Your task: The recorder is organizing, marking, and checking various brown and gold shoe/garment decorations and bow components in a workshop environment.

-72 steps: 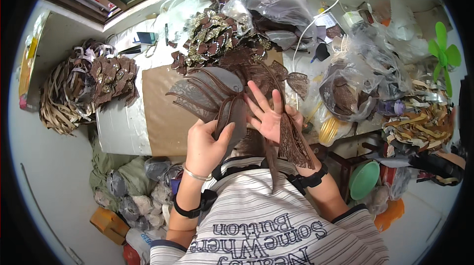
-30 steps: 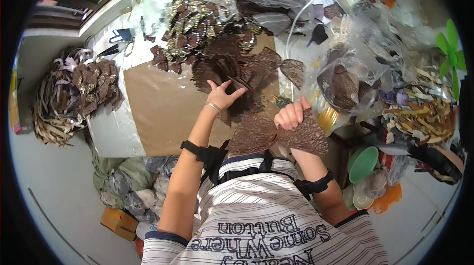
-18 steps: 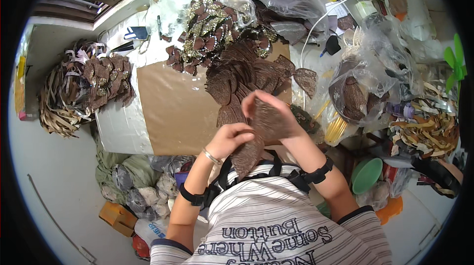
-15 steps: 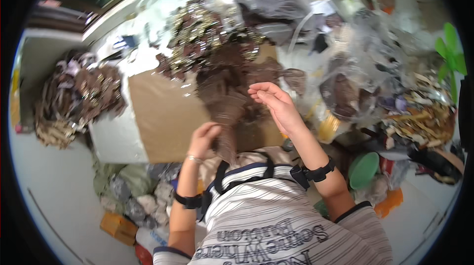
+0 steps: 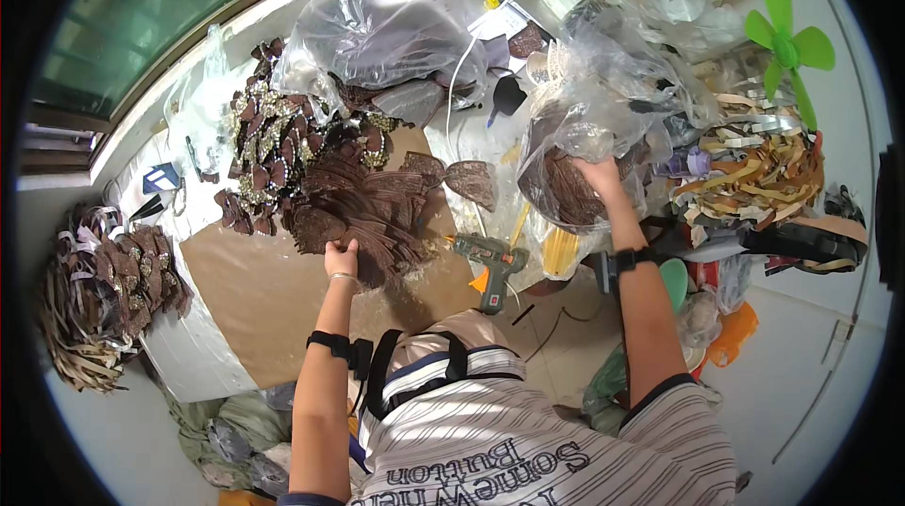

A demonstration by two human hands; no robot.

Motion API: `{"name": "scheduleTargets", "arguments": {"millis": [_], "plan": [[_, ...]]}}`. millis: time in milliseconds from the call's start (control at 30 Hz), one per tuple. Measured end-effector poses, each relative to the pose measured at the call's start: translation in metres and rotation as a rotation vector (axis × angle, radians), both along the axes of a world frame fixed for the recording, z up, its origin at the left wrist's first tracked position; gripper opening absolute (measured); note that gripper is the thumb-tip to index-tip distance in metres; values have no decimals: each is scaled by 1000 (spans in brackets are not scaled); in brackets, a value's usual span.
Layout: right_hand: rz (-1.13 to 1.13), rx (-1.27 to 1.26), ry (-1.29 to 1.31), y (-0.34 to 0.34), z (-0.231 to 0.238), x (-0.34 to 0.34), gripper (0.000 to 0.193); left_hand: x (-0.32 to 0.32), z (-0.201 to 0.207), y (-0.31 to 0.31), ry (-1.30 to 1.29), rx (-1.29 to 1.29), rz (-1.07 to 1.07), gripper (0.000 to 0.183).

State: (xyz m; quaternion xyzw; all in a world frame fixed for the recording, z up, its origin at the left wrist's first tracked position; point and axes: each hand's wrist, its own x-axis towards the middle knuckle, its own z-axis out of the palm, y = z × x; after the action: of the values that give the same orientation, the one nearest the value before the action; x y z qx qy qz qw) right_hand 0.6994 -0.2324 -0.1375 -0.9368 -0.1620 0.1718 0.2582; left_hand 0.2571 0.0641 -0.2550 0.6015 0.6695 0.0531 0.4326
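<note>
My left hand (image 5: 341, 259) pinches the near edge of a dark brown, leaf-shaped fabric piece (image 5: 319, 226) between thumb and fingers. Behind and beside it spreads a fanned pile of similar brown pieces (image 5: 386, 214) on the brown board. My right hand (image 5: 598, 176) reaches into a clear plastic bag (image 5: 594, 138) on the right. Brown pieces (image 5: 566, 187) lie inside that bag, against the hand; its fingertips are hidden among them. Beyond the pile are brown pieces with shiny gold trim (image 5: 283, 138). Two loose brown pieces (image 5: 469, 184) sit between the pile and the bag.
A green glue gun (image 5: 492, 266) rests at the board's (image 5: 236, 289) near right edge. Strips hang in bundles at far left (image 5: 118, 285) and right (image 5: 764, 162). A large plastic bag (image 5: 377, 25) stands at the back, a white cord (image 5: 464, 63) beside it. A green fan (image 5: 786, 46) is at upper right.
My right hand has gone from above the pile into the plastic bag. My left hand has moved from near my body to the pile's near edge. The view has swung right.
</note>
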Motion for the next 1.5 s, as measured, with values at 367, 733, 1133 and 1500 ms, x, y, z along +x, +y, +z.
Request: {"name": "scheduleTargets", "arguments": {"millis": [367,733,1133,1500], "plan": [[-51,-368,6,57,-84,-1,58,-29,2,5,76,-114,126,61],[-191,456,543,-140,-48,131,50,-45,31,3,54,-395,60,75],[-661,577,832,-72,99,33,15,80,223,-45,-655,-598,-732,43],[-582,662,1009,-19,107,-38,28,246,206,-113,-472,-904,-668,38]]}}
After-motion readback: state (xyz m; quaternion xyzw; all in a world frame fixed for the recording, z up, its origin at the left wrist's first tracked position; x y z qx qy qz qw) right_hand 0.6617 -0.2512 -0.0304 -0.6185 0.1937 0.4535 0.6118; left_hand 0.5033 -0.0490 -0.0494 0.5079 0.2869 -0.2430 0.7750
